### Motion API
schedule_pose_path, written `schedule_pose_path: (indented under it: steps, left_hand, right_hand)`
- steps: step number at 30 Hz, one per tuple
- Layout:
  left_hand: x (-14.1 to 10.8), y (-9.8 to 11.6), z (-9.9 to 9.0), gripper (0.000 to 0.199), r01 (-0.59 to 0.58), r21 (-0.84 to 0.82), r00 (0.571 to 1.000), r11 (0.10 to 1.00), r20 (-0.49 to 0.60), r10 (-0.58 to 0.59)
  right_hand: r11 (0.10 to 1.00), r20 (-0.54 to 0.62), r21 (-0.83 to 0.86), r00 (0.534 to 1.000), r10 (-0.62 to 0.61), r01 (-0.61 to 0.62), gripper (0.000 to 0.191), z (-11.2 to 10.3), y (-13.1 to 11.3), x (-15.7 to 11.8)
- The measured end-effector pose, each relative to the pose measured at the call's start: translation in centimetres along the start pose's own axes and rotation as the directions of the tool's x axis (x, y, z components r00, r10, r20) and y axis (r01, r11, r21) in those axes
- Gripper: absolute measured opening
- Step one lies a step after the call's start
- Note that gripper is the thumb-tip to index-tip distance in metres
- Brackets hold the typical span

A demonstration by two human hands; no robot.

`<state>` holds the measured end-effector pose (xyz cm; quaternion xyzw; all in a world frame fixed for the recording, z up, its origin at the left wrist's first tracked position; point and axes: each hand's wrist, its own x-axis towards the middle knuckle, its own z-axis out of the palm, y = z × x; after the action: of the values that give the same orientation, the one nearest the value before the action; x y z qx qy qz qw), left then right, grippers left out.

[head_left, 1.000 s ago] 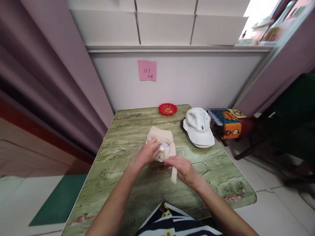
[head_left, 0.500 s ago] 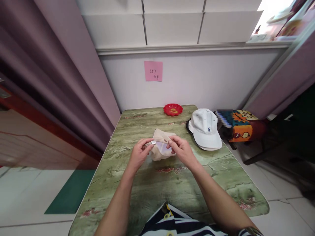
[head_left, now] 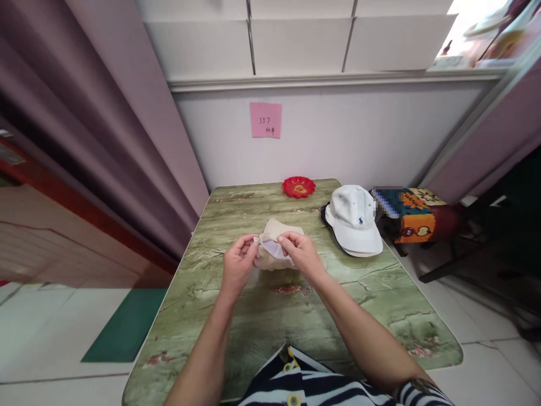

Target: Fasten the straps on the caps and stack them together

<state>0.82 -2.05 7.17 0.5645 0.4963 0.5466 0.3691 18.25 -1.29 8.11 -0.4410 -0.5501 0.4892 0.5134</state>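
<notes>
A beige cap [head_left: 274, 261] is held over the middle of the table, its open underside with a pale purple lining facing me and its brim pointing away. My left hand [head_left: 240, 261] pinches the cap's strap at the left end, where a small light piece shows at the fingertips. The fingers of my right hand [head_left: 301, 251] are closed on the cap's edge at the right of the strap. A white cap [head_left: 353, 211] with a small dark blue logo rests on other caps to the right of my right hand.
A red scalloped dish [head_left: 298, 187] sits at the back of the green wood-patterned table [head_left: 236, 338]. Behind it is a wall with a pink note [head_left: 265, 120]. A stool with a colourful cover [head_left: 416, 217] stands beyond the table's right side.
My right hand has shifted left along the cap's edge, closer to my left hand. The light piece at my left fingertips has turned, and the strap is now bunched between the hands.
</notes>
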Motion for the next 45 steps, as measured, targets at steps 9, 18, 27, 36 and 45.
schedule_pose_path:
  steps: [9,18,27,36,45]
  left_hand:
    - [0.0,-0.2,0.3,0.033,0.315,-0.451,0.924,0.835,-0.055,-0.378]
    - [-0.1,0.9,0.0,0.030,0.298,-0.517,0.931,0.802,-0.030,-0.365]
    - [-0.2,1.1,0.3,0.026,0.351,-0.559,0.913,0.751,0.027,-0.407]
    - [-0.3,1.2,0.7,0.025,0.358,-0.551,0.914,0.754,0.040,-0.405]
    - [-0.3,1.2,0.8,0.025,0.362,-0.550,0.912,0.753,0.042,-0.408]
  right_hand:
    - [0.975,-0.084,-0.213,0.994,-0.073,0.054,0.030,2.4,3.0,0.2]
    - [0.958,-0.114,-0.236,0.974,-0.196,0.165,0.025,2.3,2.6,-0.2]
    - [0.875,-0.098,-0.445,0.960,-0.262,0.193,0.024,2.2,1.1,-0.8]
    - [0.910,-0.125,-0.345,0.950,-0.288,0.230,0.024,2.0,1.7,-0.9]
    - [0.908,-0.128,-0.370,0.957,-0.259,0.197,0.024,2.0,2.0,-1.0]
